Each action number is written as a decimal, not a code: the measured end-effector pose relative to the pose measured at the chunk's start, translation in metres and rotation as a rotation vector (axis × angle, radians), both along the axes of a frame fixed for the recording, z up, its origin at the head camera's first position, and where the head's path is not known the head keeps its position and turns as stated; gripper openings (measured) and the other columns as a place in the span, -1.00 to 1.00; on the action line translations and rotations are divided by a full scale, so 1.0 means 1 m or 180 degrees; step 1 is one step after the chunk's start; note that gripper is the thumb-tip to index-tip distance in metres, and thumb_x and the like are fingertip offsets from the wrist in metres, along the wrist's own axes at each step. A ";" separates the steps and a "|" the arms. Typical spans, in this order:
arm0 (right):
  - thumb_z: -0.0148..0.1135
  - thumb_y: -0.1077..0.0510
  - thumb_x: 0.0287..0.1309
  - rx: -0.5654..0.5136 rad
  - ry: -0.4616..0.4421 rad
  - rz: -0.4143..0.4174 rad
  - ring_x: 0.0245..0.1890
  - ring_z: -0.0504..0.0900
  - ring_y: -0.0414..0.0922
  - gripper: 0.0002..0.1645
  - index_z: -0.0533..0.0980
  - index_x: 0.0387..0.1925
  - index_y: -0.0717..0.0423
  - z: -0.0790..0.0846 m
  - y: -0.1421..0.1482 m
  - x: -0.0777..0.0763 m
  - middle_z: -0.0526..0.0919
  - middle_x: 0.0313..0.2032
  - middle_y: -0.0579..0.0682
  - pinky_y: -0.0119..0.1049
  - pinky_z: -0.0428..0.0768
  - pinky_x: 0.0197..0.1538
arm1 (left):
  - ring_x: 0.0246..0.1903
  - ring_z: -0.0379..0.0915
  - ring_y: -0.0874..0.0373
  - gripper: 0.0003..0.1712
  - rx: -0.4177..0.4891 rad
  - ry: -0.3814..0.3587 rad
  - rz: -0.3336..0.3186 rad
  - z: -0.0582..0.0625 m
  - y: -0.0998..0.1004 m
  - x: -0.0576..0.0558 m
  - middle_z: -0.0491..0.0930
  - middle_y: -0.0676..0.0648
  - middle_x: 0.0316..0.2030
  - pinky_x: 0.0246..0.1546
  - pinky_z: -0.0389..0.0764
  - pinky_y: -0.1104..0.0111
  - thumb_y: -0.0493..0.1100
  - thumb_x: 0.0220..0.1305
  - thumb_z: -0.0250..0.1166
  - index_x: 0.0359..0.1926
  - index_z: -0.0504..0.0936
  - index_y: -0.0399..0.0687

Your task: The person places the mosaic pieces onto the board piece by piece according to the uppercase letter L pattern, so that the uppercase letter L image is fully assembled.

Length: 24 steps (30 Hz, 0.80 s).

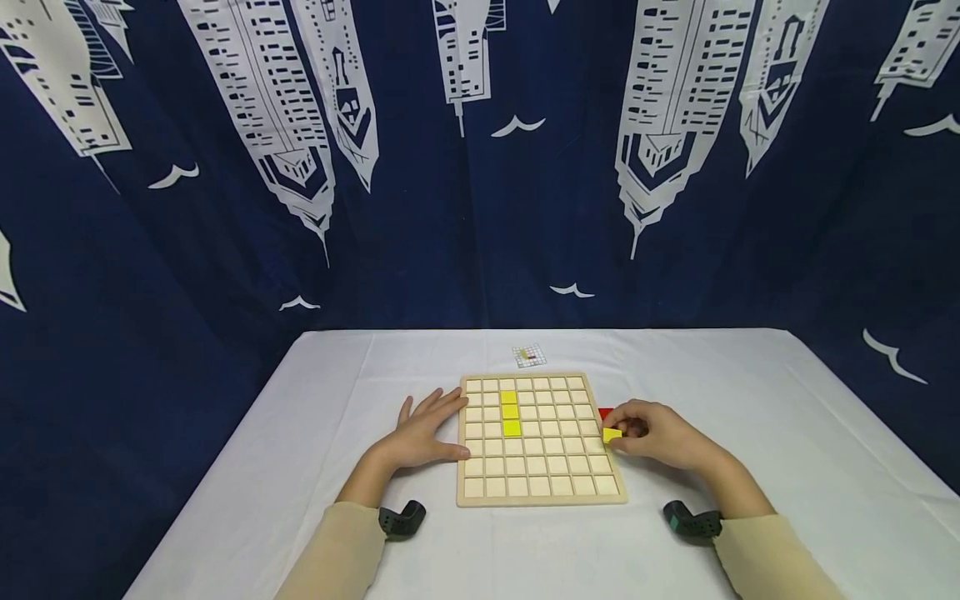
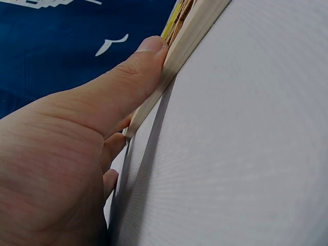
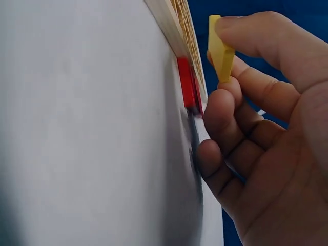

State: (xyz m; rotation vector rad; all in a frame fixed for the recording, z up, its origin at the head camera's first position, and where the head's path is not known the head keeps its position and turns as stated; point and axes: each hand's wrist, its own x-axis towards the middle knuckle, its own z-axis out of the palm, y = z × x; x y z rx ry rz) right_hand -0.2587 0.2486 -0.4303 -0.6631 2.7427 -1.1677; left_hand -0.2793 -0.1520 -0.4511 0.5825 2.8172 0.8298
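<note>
A pale wooden grid board [image 1: 540,502] lies on the white-covered table, with three yellow tiles [image 1: 511,412] in one column of its cells. At the board's left edge is my left hand [image 1: 416,440], fingers spread and fairly straight. Its thumb [image 2: 141,64] rests against the wooden rim in the left wrist view. Just beyond the right edge, my right hand [image 1: 667,435] pinches a yellow square tile [image 3: 221,51] between thumb and fingers, held up on its edge. Beside the board, partly hidden behind that hand, sits a red piece [image 3: 186,82].
Behind the board lies a small card [image 1: 529,356] printed with a grid and coloured marks. A dark blue curtain [image 1: 480,233] with white building prints hangs past the table's far edge. White cloth [image 1: 360,383] covers the tabletop. Each wrist wears a black camera [image 1: 402,521].
</note>
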 end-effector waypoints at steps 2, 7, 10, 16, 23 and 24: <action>0.48 0.17 0.07 0.0000 0.0048 0.0002 -0.41 0.40 -0.31 -0.72 0.62 -0.17 0.10 0.001 -0.004 0.001 0.52 -0.36 -0.05 -0.47 0.43 -0.38 | 0.61 -0.29 -0.07 0.06 0.0007 -0.0007 -0.0016 0.001 0.001 0.000 0.01 0.07 0.59 0.50 -0.54 -0.23 0.23 0.04 0.49 0.51 0.24 0.15; 0.47 0.20 0.07 0.0012 0.0192 0.0136 -0.41 0.39 -0.32 -0.74 0.61 -0.18 0.08 0.000 -0.016 0.003 0.52 -0.34 -0.03 -0.48 0.43 -0.38 | 0.61 -0.29 -0.08 0.06 0.0049 -0.0010 -0.0033 -0.001 0.002 0.000 0.01 0.06 0.59 0.49 -0.54 -0.25 0.24 0.04 0.48 0.51 0.24 0.13; 0.46 0.21 0.08 0.0008 0.0250 0.0232 -0.41 0.41 -0.29 -0.75 0.61 -0.17 0.08 0.001 -0.023 0.004 0.52 -0.34 -0.02 -0.47 0.44 -0.38 | 0.61 -0.30 -0.07 0.06 0.0060 -0.0009 -0.0059 -0.002 0.002 -0.001 0.00 0.07 0.59 0.49 -0.56 -0.25 0.25 0.05 0.47 0.52 0.23 0.14; 0.46 0.23 0.05 0.0016 0.0294 0.0268 -0.41 0.43 -0.22 -0.73 0.61 -0.18 0.04 0.005 -0.041 0.003 0.52 -0.34 -0.02 -0.47 0.43 -0.38 | 0.61 -0.30 -0.06 0.05 0.0059 0.0005 -0.0051 -0.003 0.001 -0.002 0.00 0.08 0.59 0.49 -0.58 -0.23 0.26 0.06 0.46 0.52 0.23 0.15; 0.49 0.19 0.04 0.0100 0.0363 0.0354 -0.40 0.43 -0.21 -0.73 0.61 -0.19 -0.02 0.005 -0.065 0.001 0.53 -0.35 -0.07 -0.48 0.44 -0.36 | 0.61 -0.30 -0.07 0.05 0.0040 0.0004 -0.0034 -0.002 -0.001 -0.001 0.00 0.07 0.59 0.50 -0.56 -0.23 0.25 0.05 0.47 0.52 0.24 0.14; 0.49 0.19 0.04 0.0100 0.0364 0.0366 -0.40 0.43 -0.21 -0.73 0.61 -0.19 -0.03 0.005 -0.068 0.001 0.53 -0.35 -0.07 -0.48 0.44 -0.36 | 0.61 -0.30 -0.08 0.05 0.0048 0.0004 -0.0033 -0.001 -0.001 0.000 0.00 0.06 0.59 0.49 -0.56 -0.23 0.25 0.06 0.47 0.52 0.24 0.13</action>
